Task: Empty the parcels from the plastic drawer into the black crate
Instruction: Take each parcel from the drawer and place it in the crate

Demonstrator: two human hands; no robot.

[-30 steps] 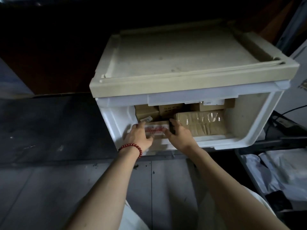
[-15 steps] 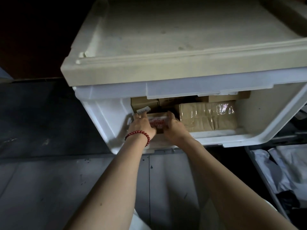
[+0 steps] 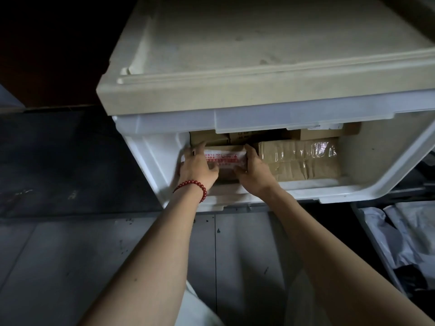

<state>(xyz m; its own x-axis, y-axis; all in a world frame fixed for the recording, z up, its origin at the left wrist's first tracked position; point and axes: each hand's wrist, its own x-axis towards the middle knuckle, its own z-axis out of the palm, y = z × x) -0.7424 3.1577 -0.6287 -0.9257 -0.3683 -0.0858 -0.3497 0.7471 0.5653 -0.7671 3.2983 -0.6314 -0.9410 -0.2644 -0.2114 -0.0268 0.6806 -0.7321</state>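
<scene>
Gripping the red-printed parcel (image 3: 225,156) in the drawer (image 3: 306,192): left hand (image 3: 197,168), right hand (image 3: 255,171)

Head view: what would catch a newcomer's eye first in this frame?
The left hand and right hand grip a small taped box with red print at the left front of the open plastic drawer. A red bead bracelet stands out on the left wrist. To the box's right in the drawer lies a larger brown parcel wrapped in glossy clear tape.
</scene>
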